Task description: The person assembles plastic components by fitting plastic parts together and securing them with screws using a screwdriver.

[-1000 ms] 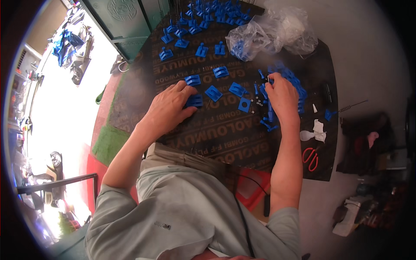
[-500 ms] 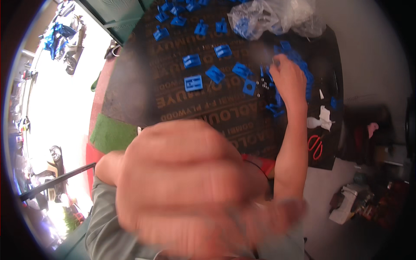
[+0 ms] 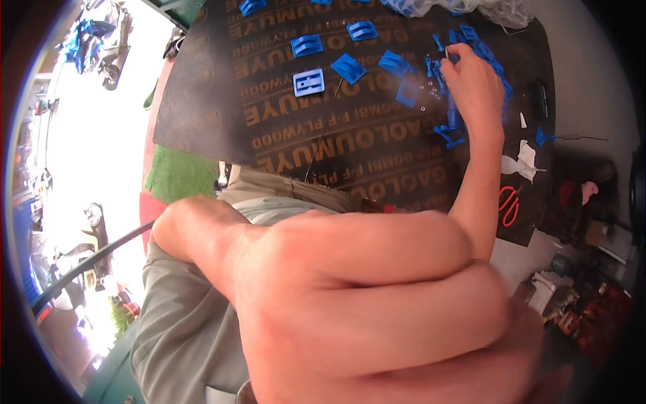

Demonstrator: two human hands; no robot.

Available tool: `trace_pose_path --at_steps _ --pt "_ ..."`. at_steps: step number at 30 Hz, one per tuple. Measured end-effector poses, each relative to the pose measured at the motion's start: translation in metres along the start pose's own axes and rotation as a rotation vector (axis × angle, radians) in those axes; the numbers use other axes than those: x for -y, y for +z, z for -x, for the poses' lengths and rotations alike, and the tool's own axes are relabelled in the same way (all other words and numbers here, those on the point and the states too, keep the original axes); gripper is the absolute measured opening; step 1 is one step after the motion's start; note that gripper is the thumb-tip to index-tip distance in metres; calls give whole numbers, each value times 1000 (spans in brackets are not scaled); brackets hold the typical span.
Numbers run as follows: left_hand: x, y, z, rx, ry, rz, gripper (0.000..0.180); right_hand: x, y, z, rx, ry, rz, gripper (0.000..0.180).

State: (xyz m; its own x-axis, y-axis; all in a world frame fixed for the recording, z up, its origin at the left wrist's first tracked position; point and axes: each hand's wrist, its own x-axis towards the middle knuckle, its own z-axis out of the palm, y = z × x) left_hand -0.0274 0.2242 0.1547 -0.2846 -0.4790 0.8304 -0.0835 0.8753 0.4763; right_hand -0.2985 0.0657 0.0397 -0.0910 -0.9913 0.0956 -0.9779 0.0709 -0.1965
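Note:
My left hand (image 3: 377,283) is raised very close, large and partly blurred, covering the lower middle. Its fingers are curled in, and whatever they may hold is hidden. Over the right part of the table, my right hand (image 3: 474,84) reaches to a heap of small blue plastic parts (image 3: 494,64). Thumb and forefinger are pinched together around a small thin thing too small to name. Tiny clear bits (image 3: 422,97) and a square blue plate with a round hole (image 3: 406,93) lie just left of that hand.
Several blue plastic blocks (image 3: 309,83) lie spread on the dark plywood table (image 3: 282,121). A clear plastic bag (image 3: 464,8) is at the far edge. Along the right side are red-handled scissors (image 3: 509,205), white paper (image 3: 528,156) and a blue part with a spring (image 3: 544,137).
The view has shifted, so the tabletop sits higher in it. My left hand has moved rightward, showing more of its wrist. My right hand remains at the blue heap, fingers still pinched.

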Motion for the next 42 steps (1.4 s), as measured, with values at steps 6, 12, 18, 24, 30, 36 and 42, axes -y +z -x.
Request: trace_pose_path --at_steps 6,12,18,24,30,36,42 --pt "72 3 11 -99 333 -362 35 -1 9 4 -52 -64 -39 36" --pt "233 -86 39 64 -572 -934 48 5 3 8 -151 -74 -89 32" --pt "291 -99 49 157 -707 -843 37 5 5 7 -123 -62 -150 24" --pt "289 -73 38 257 -679 -736 28 5 1 8 -114 -77 -181 18" --pt "280 -66 14 338 -702 -699 32 2 4 7 -118 -68 -186 19" --pt "234 -50 -19 280 -767 -600 37 11 -5 8 -46 -80 -210 20" --pt "229 -10 -21 460 -637 -199 28 14 -4 6 9 -64 -252 19"
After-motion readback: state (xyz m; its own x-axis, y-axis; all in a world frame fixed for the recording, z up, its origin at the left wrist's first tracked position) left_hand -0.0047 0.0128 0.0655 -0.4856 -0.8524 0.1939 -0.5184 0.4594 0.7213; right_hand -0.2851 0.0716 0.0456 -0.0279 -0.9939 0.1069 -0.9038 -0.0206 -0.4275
